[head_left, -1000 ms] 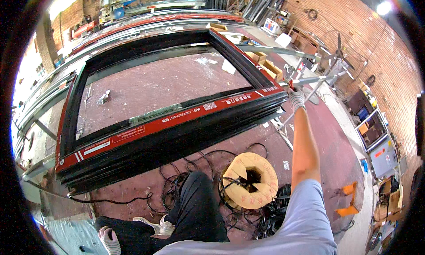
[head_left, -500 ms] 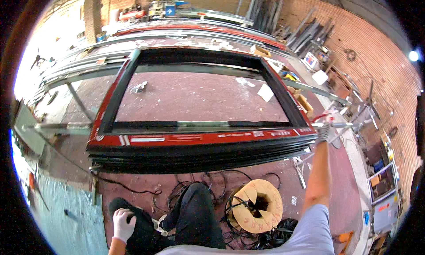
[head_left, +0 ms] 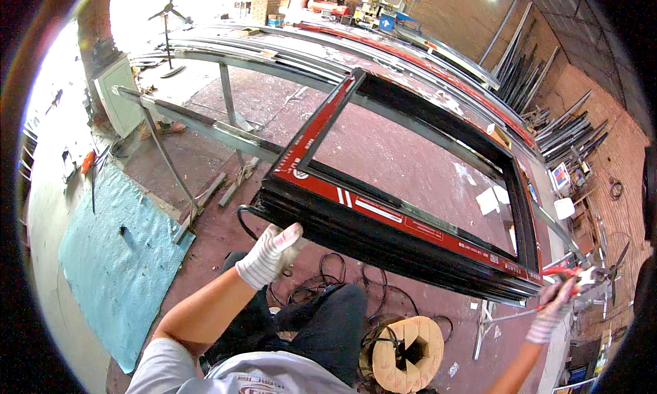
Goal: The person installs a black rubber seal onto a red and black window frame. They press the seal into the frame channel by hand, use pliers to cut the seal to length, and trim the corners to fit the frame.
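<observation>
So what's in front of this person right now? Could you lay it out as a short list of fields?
Place: workshop with brick walls and a reddish floor
Main thing: large black window frame with red protective film, lying flat on metal trestles
Left hand: gloved, at the frame's near left corner
Right hand: gloved, at the frame's near right corner; whether its grip closes on the frame cannot be told
Floor below: wooden cable reel, loose black cables, blue-green sheet
Right wall: metal profiles leaning upright
</observation>
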Motion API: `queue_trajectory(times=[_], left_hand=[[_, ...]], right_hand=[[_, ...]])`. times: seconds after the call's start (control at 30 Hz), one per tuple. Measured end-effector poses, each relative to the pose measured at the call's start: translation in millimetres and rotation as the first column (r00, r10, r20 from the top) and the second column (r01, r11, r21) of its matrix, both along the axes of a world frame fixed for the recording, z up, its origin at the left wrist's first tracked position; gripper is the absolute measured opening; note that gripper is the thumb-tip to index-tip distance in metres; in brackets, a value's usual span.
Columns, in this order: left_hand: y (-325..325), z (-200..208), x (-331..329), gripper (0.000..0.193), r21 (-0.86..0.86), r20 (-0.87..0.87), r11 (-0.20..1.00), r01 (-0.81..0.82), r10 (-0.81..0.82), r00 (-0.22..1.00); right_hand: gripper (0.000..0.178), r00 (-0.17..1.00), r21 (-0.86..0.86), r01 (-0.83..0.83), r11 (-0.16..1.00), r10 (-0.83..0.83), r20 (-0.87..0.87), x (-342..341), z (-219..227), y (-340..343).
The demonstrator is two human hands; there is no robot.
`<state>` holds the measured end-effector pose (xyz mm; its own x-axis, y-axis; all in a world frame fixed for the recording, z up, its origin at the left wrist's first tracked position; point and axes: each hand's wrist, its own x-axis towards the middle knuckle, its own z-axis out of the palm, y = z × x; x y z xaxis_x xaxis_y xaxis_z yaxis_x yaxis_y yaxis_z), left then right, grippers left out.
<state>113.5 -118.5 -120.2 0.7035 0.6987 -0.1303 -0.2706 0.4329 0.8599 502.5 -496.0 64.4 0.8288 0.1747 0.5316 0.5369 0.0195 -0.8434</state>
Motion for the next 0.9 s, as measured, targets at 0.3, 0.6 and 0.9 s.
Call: queue_trajectory(times=[0.3,0.6,0.9], left_hand=[[-13.5,42.8,17.7,0.036,-0.154,0.301,0.986,-0.067,0.111,0.947],[-43.8,53.2,-12.7,0.043,-0.007,0.197,0.988,-0.157,0.155,0.968],[-49.1,51.1,-27.6,0.035,-0.003,0.265,0.995,-0.102,0.099,0.959]], right_hand=[[0.041,0.872,-0.187,0.359,0.914,-0.258,0.416,-93.4,-96.9,69.8],[0.046,0.948,0.602,-0.270,0.751,0.317,0.030,-61.3,-146.9,90.5],[0.030,0.956,-0.116,0.166,0.979,-0.131,0.262,-33.7,-120.8,81.2]])
